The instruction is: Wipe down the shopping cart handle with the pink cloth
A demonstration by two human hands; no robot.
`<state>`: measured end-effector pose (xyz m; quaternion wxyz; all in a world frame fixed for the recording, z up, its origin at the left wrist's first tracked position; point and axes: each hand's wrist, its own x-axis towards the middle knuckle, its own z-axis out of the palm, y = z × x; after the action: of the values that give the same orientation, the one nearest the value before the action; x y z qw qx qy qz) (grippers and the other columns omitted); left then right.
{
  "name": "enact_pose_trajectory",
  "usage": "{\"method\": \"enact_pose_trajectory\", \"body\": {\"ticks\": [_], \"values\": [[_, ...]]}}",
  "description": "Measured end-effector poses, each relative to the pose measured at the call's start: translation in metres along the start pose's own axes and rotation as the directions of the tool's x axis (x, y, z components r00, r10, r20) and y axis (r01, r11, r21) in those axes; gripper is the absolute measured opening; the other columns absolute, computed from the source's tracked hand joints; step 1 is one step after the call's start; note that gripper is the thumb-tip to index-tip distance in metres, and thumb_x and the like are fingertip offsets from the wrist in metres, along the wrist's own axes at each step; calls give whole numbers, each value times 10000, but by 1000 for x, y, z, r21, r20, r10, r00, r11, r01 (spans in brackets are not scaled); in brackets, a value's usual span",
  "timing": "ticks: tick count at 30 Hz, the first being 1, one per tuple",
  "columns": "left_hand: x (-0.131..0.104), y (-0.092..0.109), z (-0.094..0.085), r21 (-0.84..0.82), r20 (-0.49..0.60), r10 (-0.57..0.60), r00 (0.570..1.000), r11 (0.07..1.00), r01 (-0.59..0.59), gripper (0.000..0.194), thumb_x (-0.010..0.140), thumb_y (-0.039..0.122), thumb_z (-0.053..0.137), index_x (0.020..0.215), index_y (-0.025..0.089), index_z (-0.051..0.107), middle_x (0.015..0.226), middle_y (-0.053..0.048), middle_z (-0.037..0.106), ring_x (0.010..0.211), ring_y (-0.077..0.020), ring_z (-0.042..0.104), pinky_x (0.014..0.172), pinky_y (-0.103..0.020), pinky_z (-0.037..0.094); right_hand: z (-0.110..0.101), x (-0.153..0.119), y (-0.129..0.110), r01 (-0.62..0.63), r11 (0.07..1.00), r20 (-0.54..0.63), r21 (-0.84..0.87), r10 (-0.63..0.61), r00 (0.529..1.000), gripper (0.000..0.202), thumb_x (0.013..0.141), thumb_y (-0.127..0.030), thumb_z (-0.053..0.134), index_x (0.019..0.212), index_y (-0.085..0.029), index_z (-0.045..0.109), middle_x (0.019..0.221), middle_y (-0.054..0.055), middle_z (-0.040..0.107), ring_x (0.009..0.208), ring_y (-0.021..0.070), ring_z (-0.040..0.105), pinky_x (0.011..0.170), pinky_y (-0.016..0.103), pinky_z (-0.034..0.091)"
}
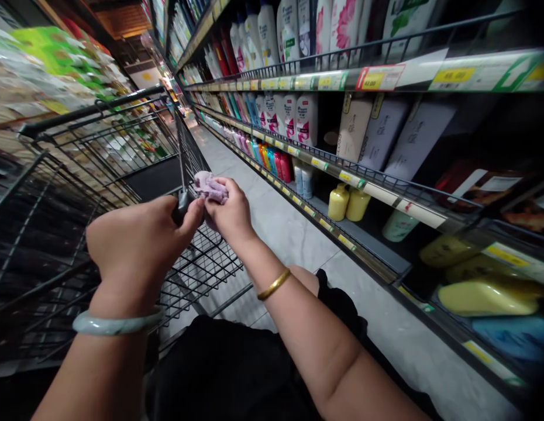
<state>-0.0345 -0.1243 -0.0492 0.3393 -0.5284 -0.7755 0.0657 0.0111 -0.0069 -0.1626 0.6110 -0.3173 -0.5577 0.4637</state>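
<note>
Your right hand (231, 211) pinches a crumpled purple cloth (213, 188) in its grip, in front of you and beside the shopping cart (147, 177). The longer direction of the cloth goes slantwise, and its loose end points to upper left, away from your right wrist. Your left hand (134, 251) is curled close by; I cannot tell what its grip contains. Below is the grey floor (289, 234); shelves (381, 193) with bottles (307, 120) stand at right.
</note>
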Motion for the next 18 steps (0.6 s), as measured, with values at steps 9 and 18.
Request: {"method": "enact_pose_trajectory", "body": {"ticks": [9, 18], "values": [[-1, -1, 8, 16, -20, -77, 997, 997, 77, 699, 997, 733, 195, 730, 227, 595, 587, -17, 403, 532, -181, 231, 556, -333, 163, -10, -12, 46, -354, 901, 90, -251, 386, 918, 317, 865, -196, 746, 1178, -229, 715, 1171, 50, 789, 1069, 194, 747, 969, 283, 587], [2, 8, 2, -15, -37, -77, 996, 997, 77, 703, 992, 727, 214, 800, 215, 654, 613, -20, 405, 558, -187, 219, 578, -335, 144, -31, -7, 46, -194, 854, 277, -483, 359, 891, 261, 858, -243, 764, 1118, -266, 747, 1119, 46, 791, 1064, 233, 728, 964, 324, 559]]}}
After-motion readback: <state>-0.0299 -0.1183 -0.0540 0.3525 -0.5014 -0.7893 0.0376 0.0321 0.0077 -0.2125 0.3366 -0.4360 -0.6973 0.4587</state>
